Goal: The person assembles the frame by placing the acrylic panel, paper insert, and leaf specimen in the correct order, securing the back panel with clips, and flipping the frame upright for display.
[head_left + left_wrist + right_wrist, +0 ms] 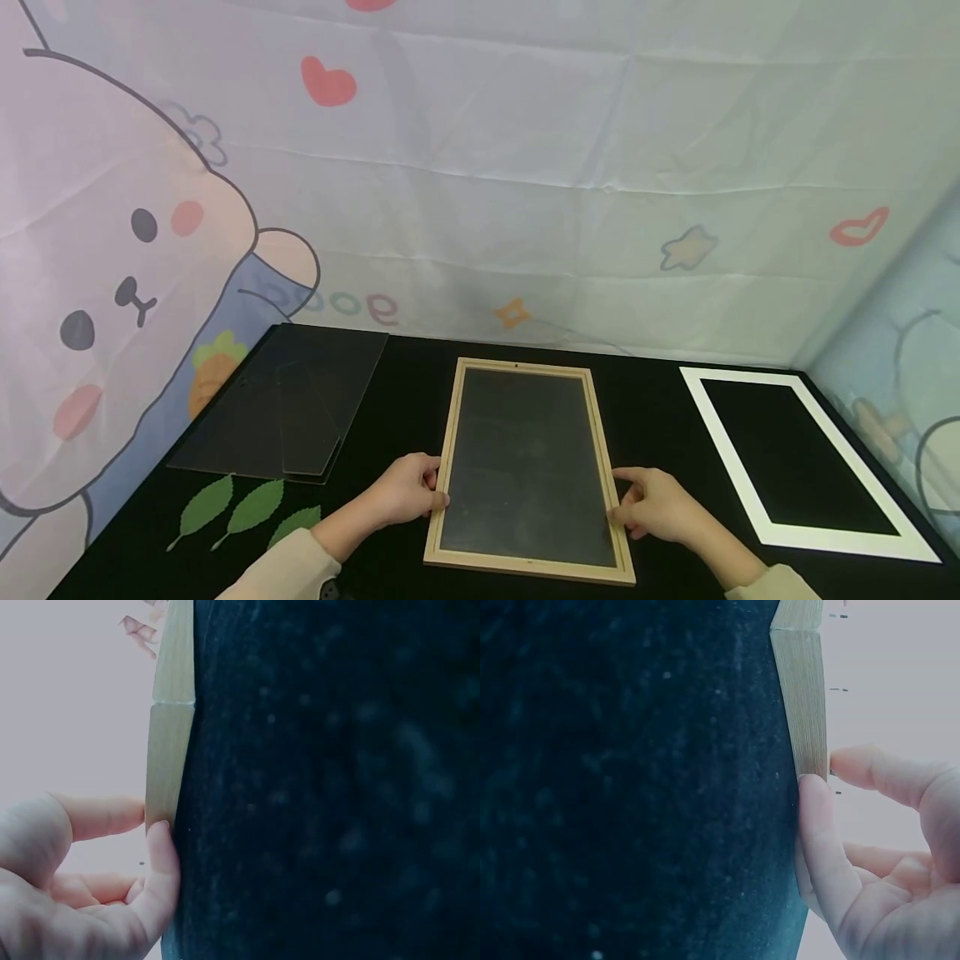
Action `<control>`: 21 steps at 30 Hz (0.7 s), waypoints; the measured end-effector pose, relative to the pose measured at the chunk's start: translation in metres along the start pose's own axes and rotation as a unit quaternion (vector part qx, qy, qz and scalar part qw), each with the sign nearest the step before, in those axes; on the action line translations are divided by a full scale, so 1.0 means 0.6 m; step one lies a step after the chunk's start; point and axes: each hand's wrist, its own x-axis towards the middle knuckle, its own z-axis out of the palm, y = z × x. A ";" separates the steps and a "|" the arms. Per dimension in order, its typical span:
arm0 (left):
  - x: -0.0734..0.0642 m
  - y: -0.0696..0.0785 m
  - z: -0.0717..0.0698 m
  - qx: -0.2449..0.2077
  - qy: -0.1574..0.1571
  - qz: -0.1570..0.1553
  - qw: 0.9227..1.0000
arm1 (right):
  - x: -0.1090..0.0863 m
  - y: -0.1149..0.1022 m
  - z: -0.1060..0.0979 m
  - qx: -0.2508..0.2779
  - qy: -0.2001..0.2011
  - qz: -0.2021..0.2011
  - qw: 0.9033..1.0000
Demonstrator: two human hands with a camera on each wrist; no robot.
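A light wooden picture frame (pixel 525 567) with a dark, glossy panel inside it is in the middle of the head view, over the black table. My left hand (pixel 409 492) pinches its left side bar, low down, thumb on the front. On the opposite side my right hand (pixel 657 505) holds the right bar at about the same height. The left wrist view shows fingertips of the left hand (pixel 97 877) on the frame's wooden edge (pixel 166 757). Fingers of the right hand (pixel 877 855) likewise meet the wooden edge (pixel 804 697) in the right wrist view.
To the left lie dark, see-through sheets (pixel 225 417), a smaller piece overlapping the larger. Several green leaves (pixel 206 505) sit in front of them. A white rectangular border (pixel 832 540) lies at the right. Behind the black table (pixel 390 417) hangs a printed cloth (pixel 480 233).
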 end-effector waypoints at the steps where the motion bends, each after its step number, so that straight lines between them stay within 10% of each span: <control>1: 0.000 0.000 0.001 0.001 0.000 -0.002 1.000 | 0.000 0.000 0.001 0.001 0.001 0.003 1.000; 13: 0.000 -0.002 -0.003 0.029 -0.005 -0.018 0.999 | -0.007 0.007 -0.008 0.012 -0.008 -0.006 1.000; 21: -0.018 0.000 -0.016 0.006 -0.067 -0.030 0.997 | -0.038 0.040 -0.085 0.006 -0.009 -0.056 0.998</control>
